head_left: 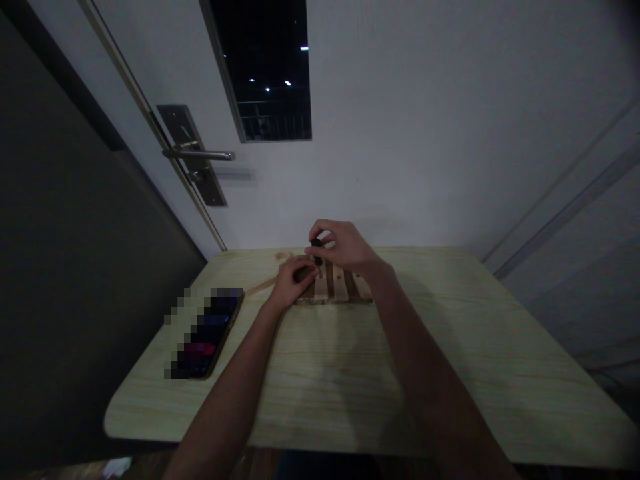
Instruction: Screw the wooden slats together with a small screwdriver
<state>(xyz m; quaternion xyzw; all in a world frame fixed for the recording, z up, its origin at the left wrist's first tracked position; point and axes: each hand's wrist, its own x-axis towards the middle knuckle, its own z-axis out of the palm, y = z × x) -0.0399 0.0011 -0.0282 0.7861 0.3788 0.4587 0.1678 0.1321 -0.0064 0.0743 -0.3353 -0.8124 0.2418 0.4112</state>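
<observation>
In the head view my right hand (pixel 345 245) is closed round the black handle of a small screwdriver (pixel 316 251), held upright with its lower end toward a wooden board. My left hand (pixel 293 281) rests at the board's left side, its thumb and fingertips drawn together by the screwdriver's lower end. What those fingertips pinch is too small to make out. The brown wooden board (pixel 330 280) lies flat and carries several pale wooden strips (pixel 339 285) side by side, with small dark dots like screw heads on them. My hands partly hide its far side.
A phone (pixel 213 333), partly blurred out, lies on the left of the light wood-grain table (pixel 320 373). A thin pale strip (pixel 261 285) and a small pale piece (pixel 283 256) lie left of the board. Behind the table stands a white door with a metal handle (pixel 200 155) and a window.
</observation>
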